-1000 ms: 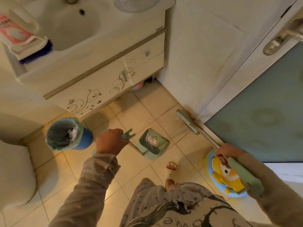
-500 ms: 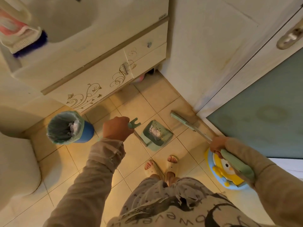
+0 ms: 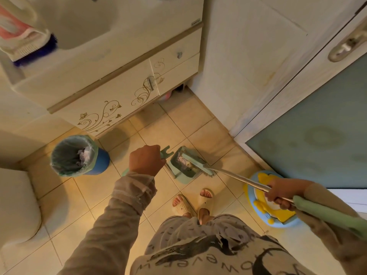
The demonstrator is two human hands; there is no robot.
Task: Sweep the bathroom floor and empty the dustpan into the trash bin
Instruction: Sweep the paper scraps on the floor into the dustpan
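A green dustpan (image 3: 183, 176) sits on the tiled floor ahead of my feet, with pale debris lying in its tray. My left hand (image 3: 146, 160) is closed around the top of the dustpan's long handle. My right hand (image 3: 279, 192) grips the broom's metal pole, and the green broom head (image 3: 197, 164) lies across the dustpan's mouth. To the left stands a blue trash bin (image 3: 99, 161) lined with a green bag, crumpled paper inside.
A sink cabinet (image 3: 111, 100) with swirl decoration stands behind the bin. A white toilet (image 3: 15, 205) fills the left edge. A door with a frosted panel (image 3: 317, 126) stands on the right, and a yellow-and-blue child's stool (image 3: 264, 207) is under my right hand.
The broom head has swung left from the door's foot onto the dustpan's mouth. My left hand keeps its grip on the dustpan handle.
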